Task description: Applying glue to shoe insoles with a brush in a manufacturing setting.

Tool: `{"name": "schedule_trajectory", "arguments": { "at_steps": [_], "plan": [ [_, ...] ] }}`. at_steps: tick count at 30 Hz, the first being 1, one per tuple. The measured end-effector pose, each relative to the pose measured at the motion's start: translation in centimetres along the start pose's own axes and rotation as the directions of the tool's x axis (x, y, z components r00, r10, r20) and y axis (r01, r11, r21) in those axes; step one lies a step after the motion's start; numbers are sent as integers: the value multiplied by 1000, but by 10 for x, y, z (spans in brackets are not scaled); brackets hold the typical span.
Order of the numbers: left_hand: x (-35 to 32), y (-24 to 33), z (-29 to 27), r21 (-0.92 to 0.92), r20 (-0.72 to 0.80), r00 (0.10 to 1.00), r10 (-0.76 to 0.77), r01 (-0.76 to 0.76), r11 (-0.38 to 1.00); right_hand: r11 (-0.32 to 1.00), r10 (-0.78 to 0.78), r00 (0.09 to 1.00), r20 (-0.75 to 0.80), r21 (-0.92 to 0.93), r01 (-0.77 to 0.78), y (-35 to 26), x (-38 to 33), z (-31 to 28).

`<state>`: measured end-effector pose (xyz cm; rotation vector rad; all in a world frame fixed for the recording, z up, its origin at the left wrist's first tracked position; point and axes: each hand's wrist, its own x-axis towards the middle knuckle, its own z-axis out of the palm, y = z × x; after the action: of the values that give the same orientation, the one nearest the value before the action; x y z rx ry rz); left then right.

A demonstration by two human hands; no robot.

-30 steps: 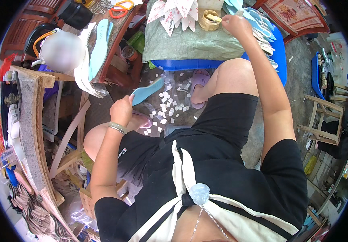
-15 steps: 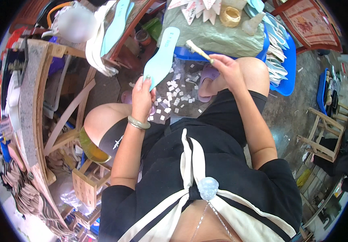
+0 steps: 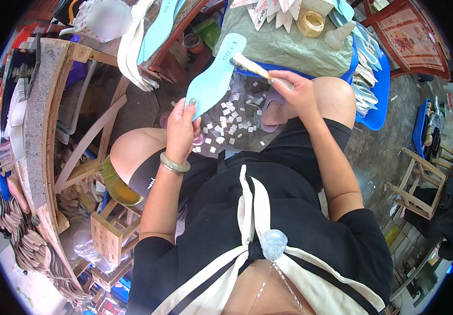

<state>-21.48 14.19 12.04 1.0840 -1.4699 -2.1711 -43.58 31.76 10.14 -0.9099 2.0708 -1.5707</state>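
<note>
A light blue shoe insole (image 3: pixel 209 86) is pinched at its lower end between the thumb and fingers of my left hand (image 3: pixel 182 125), its long part pointing up and away from me. My right hand (image 3: pixel 296 93) grips a brush (image 3: pixel 255 68) by its handle. The pale bristles touch, or nearly touch, the insole's right edge near its far end. Both hands are raised above my knees. Just beyond them lies a green sheet-covered surface (image 3: pixel 268 55) bearing a small yellowish pot (image 3: pixel 310 24) and a pale cone-shaped piece (image 3: pixel 339 35).
Small white squares (image 3: pixel 227 125) are scattered over the floor between my feet. A blue tub (image 3: pixel 379 113) holding several insoles stands at the far right. More blue insoles (image 3: pixel 159 29) and white strips (image 3: pixel 132 47) hang at a bench, far left. A wooden stool (image 3: pixel 421 181) is at right.
My right hand has brought the brush left and slightly down, so its bristles meet the insole's edge. The insole has shifted slightly right. The view has moved a little.
</note>
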Motion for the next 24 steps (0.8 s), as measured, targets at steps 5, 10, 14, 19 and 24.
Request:
{"name": "schedule_trajectory", "arguments": {
  "at_steps": [5,10,14,19,24],
  "plan": [
    [-7,8,0,73,-14,1000,26,-25,997,989,136,990,-47,67,-133,8,19,-29],
    [-2,17,-25,193,182,980,-85,49,980,990,60,997,41,-133,-54,2,33,-54],
    [4,23,-27,230,195,976,-102,55,972,952,-18,969,247,-292,93,-6,51,-71],
    [6,30,-19,314,254,952,-171,86,945,889,-100,859,502,-342,303,-39,68,-66],
    [10,29,-8,299,251,948,-195,116,947,852,-221,730,647,-236,468,-45,73,-53]
  ]
}}
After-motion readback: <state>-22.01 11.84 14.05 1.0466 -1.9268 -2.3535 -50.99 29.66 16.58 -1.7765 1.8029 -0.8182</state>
